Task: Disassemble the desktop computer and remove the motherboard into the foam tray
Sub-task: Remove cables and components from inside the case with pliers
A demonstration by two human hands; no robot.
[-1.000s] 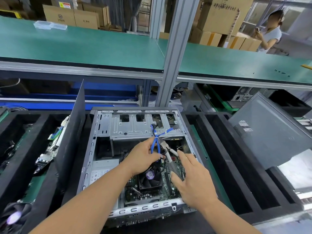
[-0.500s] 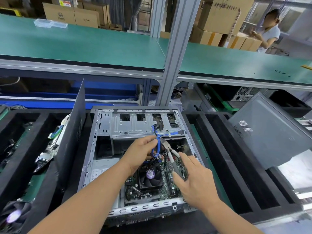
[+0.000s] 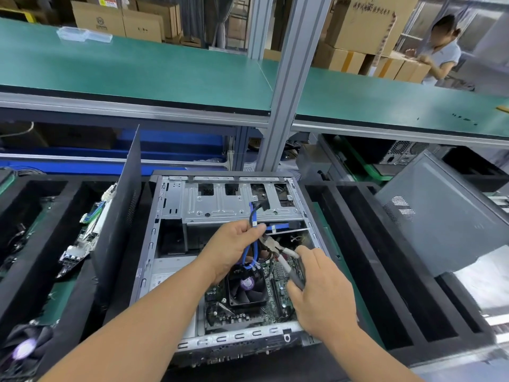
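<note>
An opened desktop case (image 3: 170,205) lies flat in front of me, its green motherboard (image 3: 237,312) with a black CPU fan (image 3: 248,290) still inside. My left hand (image 3: 231,249) pinches a bundle of blue and black cables (image 3: 254,252) above the fan. My right hand (image 3: 319,293) grips the handles of cutting pliers (image 3: 272,245), whose jaws sit at the cables just beside my left fingers. An empty black foam tray (image 3: 366,260) lies to the right of the case.
A foam tray (image 3: 35,244) on the left holds removed circuit boards (image 3: 85,238). A dark side panel (image 3: 118,213) stands upright beside the case. Another grey case panel (image 3: 440,213) leans at the right. A green shelf (image 3: 137,70) and aluminium post (image 3: 292,86) rise behind; a person works far right.
My left hand has lifted the blue cables slightly up and back. The pliers have followed, their jaws now closer to the cable bundle. My right hand has shifted a little to the right.
</note>
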